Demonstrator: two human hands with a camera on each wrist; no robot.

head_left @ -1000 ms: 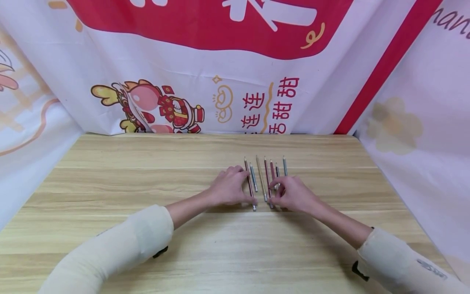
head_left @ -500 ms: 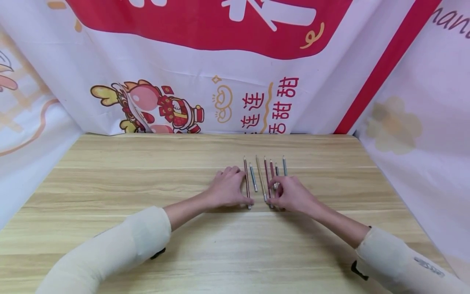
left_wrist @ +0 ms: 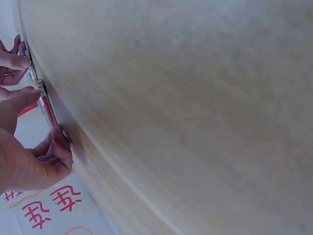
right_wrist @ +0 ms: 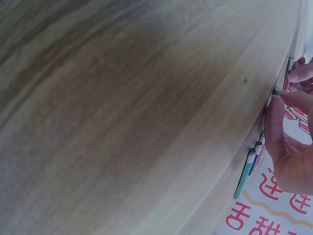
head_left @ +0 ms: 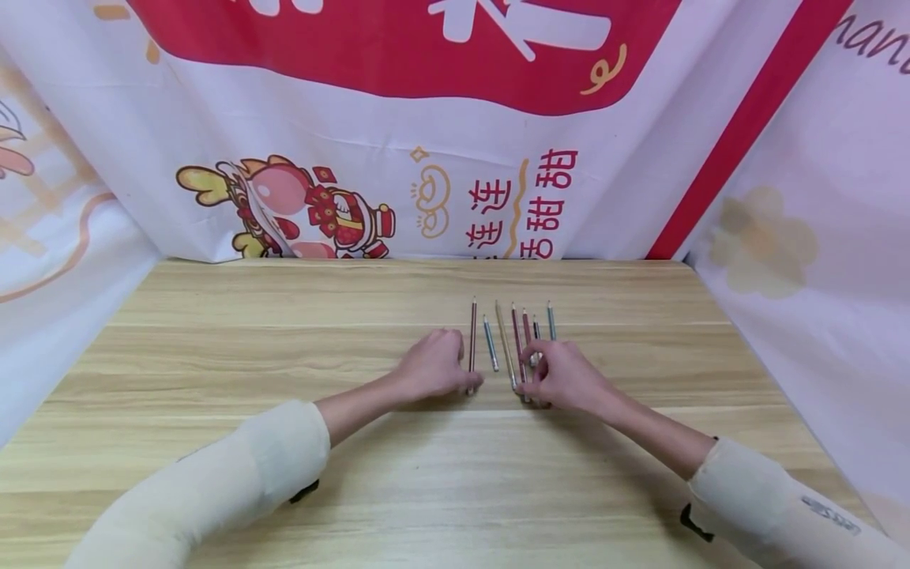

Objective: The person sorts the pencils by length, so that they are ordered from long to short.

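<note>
My left hand [head_left: 430,365] holds a dark red pencil [head_left: 473,324] at the left end of a loose row on the table. In the left wrist view, the thumb is at that pencil's eraser end and the curled fingers are farther along its red shaft [left_wrist: 48,110]. My right hand [head_left: 569,378] pinches another dark red pencil [head_left: 516,322] near its eraser end with thumb and index finger. Between the hands lie a short blue pencil [head_left: 490,344] and a gold pencil [head_left: 505,344]. My right hand partly hides a red pencil [head_left: 527,322], a short dark one [head_left: 536,327] and a teal one [head_left: 550,319].
The wood-grain table [head_left: 284,332] runs back to a white and red printed cloth [head_left: 426,118]. More printed cloth [head_left: 796,237] hangs along the right side, and another stands at the left. Both forearms wear cream sleeves [head_left: 284,450].
The left hand has drawn its dark red pencil leftward and slightly away from me, turning it from slanted to nearly straight. My right hand has stayed almost where it was.
</note>
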